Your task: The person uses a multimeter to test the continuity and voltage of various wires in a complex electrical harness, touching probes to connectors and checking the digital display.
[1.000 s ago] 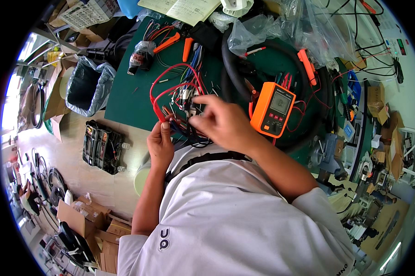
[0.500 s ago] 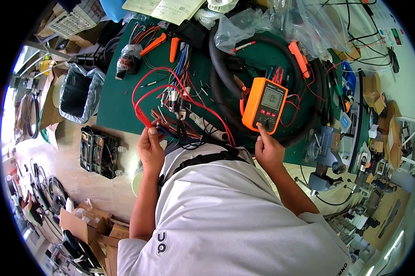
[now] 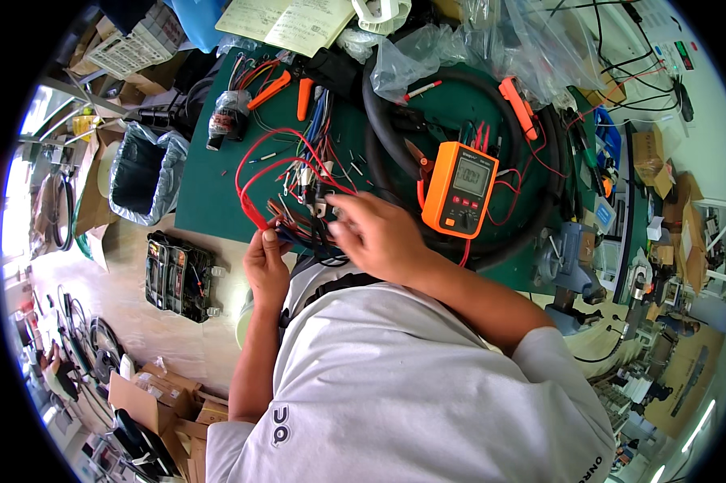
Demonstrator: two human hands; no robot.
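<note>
My left hand [image 3: 266,262] is closed at the table's front edge, thumb and fingers pinching the end of a looped red wire [image 3: 250,211] near the wire bundle. My right hand [image 3: 385,241] reaches across to the left, its fingers apart over the near end of the bundle of multicoloured wires [image 3: 319,121]; nothing shows in it. The orange multimeter [image 3: 457,190], its screen lit, lies to the right of that hand with red leads plugged into its top. Parts of the wires under my right hand are hidden.
A thick black cable [image 3: 379,88] coils around the meter on the green tabletop [image 3: 202,193]. Orange-handled pliers [image 3: 304,99], an orange clamp [image 3: 517,107] and plastic bags [image 3: 492,48] lie farther back. A bench vise [image 3: 572,258] stands at right, a lined bin [image 3: 147,173] at left.
My right hand has left the multimeter's dial and swung left over the wires. The meter's screen reading has changed. My left hand keeps its pinch on the red wire.
</note>
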